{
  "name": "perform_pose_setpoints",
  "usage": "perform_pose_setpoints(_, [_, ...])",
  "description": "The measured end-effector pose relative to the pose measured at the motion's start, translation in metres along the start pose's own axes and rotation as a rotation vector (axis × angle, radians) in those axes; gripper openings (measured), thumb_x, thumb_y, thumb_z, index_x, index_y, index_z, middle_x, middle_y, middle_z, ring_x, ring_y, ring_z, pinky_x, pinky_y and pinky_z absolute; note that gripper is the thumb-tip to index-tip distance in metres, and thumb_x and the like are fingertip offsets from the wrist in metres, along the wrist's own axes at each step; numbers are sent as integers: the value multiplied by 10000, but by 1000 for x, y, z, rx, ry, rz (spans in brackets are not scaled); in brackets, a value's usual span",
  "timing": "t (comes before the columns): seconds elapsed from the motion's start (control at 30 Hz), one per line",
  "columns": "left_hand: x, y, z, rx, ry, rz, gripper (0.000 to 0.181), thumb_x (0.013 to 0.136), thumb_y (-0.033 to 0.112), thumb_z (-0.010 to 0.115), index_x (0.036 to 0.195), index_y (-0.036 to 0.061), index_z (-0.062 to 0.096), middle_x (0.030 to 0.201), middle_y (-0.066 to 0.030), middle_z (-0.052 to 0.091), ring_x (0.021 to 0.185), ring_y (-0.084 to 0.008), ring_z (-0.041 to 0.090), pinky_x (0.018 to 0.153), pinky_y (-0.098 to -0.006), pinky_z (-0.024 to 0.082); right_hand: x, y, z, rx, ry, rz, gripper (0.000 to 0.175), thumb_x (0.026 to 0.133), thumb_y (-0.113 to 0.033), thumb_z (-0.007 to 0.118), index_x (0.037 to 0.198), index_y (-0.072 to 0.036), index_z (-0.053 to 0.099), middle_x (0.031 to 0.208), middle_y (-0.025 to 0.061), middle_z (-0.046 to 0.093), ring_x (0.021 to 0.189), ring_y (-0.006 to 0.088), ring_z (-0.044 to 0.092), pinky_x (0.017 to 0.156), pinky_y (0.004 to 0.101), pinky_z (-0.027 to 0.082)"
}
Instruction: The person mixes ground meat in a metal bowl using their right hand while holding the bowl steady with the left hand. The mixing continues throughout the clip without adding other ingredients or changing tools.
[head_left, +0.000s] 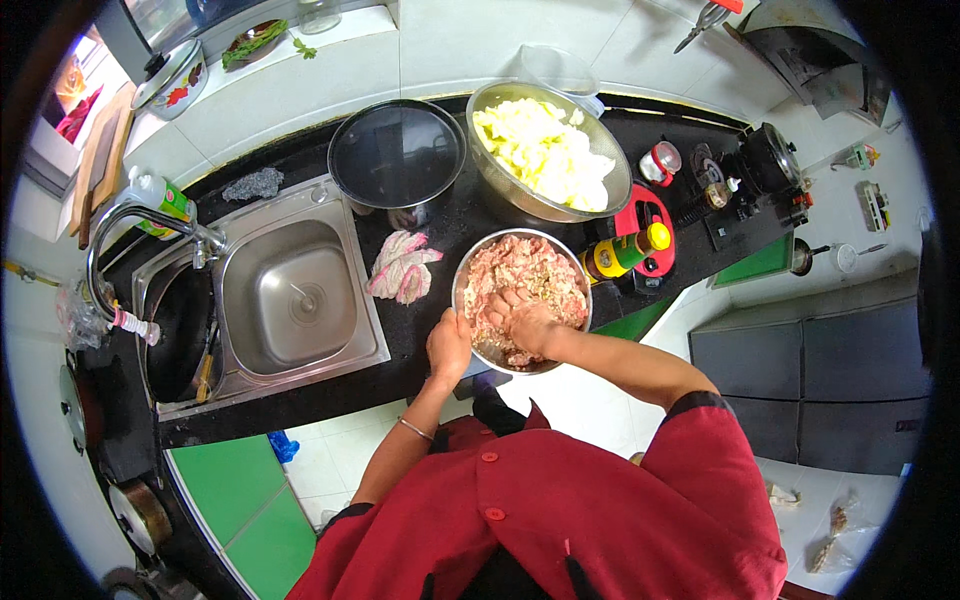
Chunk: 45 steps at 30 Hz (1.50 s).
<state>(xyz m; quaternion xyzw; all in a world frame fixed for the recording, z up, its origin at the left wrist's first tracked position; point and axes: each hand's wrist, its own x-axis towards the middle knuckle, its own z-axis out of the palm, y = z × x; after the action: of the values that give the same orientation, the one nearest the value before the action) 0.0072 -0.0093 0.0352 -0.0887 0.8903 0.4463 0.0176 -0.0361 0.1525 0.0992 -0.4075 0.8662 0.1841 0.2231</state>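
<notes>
A round metal bowl (587, 300) full of minced meat (517, 259) stands at the counter's front edge. My left hand (450, 346) grips its left rim. My right hand (523, 319) is down in the meat, its fingers partly bent and spread, with the fingertips partly sunk; whether it squeezes any meat cannot be told. Just left of the bowl lies a crumpled cloth (405, 266) with pink edging. Behind the bowl, a metal colander (495, 180) holds chopped pale-green vegetable (544, 150). A bottle with a yellow cap (619, 253) leans or lies to the right, by a red round appliance (660, 259).
A stainless steel sink (292, 300) with a curved faucet (112, 217) is at the left, with a black wok (176, 330) in its smaller basin. A large pot with a dark lid (397, 154) stands behind the cloth. A red-lidded jar (660, 163) and a dark bottle (709, 199) are at the right.
</notes>
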Motion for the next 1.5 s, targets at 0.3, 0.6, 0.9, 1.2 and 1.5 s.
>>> perform_pose_setpoints(0.3, [1, -2, 6, -41, 66, 7, 282, 920, 233, 424, 783, -1, 504, 690, -252, 577, 695, -444, 566, 626, -511, 433, 73, 4, -23, 153, -38, 156, 334, 821, -284, 548, 1062, -79, 655, 1175, 84, 582, 1163, 250, 483, 991, 406, 297])
perform_pose_setpoints(0.6, [2, -8, -3, -33, 144, -7, 304, 919, 238, 452, 737, -1, 495, 672, -242, 544, 670, -434, 545, 585, -479, 412, 74, -40, -23, -115, -337, -50, 467, 796, -377, 587, 1190, -127, 591, 1251, 52, 554, 1179, 239, 483, 976, 448, 267])
perform_pose_setpoints(0.9, [2, -11, -13, -8, 97, 11, 296, 923, 245, 429, 764, 6, 504, 692, -244, 573, 682, -435, 567, 604, -510, 426, -39, 4, -23, 158, 493, -16, 381, 676, -231, 645, 1036, -147, 555, 1120, 84, 504, 1123, 299, 432, 908, 387, 377])
perform_pose_setpoints(1.2, [4, -14, -11, -45, 107, 19, 303, 918, 238, 451, 738, -2, 495, 648, -233, 537, 642, -431, 544, 567, -485, 408, -6, 14, 4, 288, 136, 233, 374, 790, -140, 540, 1150, -72, 466, 1034, 187, 481, 910, 348, 560, 672, 398, 508])
perform_pose_setpoints(1.5, [4, -20, -13, -9, 53, 13, 285, 923, 238, 418, 788, 0, 499, 700, -250, 573, 699, -435, 566, 628, -512, 429, 13, 18, -43, 329, -175, 86, 433, 808, -268, 600, 1187, -116, 455, 1062, 140, 564, 1054, 305, 544, 826, 413, 471])
